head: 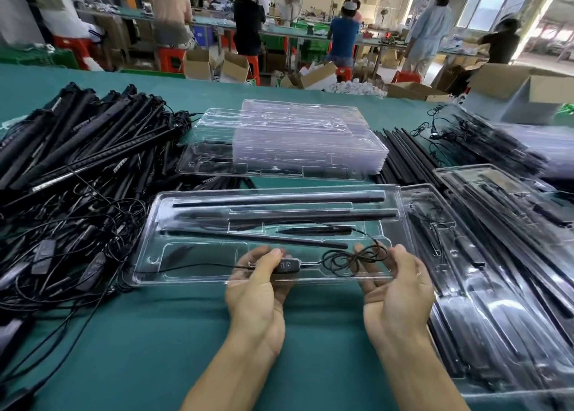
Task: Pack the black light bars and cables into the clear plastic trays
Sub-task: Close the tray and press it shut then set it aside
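A clear plastic tray [192,212] lies in front of me on the green table, with several black light bars [279,198] set in its long slots. My left hand [257,289] holds the cable's black switch box [285,266] at the tray's near edge, thumb on top. A loop of thin black cable [351,260] lies in the tray's right front pocket. My right hand [397,289] grips the tray's near right edge beside that loop.
A big heap of loose black light bars and cables [77,168] fills the left side. A stack of empty clear trays [295,140] stands behind. Filled trays [497,255] lie piled at the right, with loose bars [407,156] beyond. Cardboard boxes and seated people are past the table.
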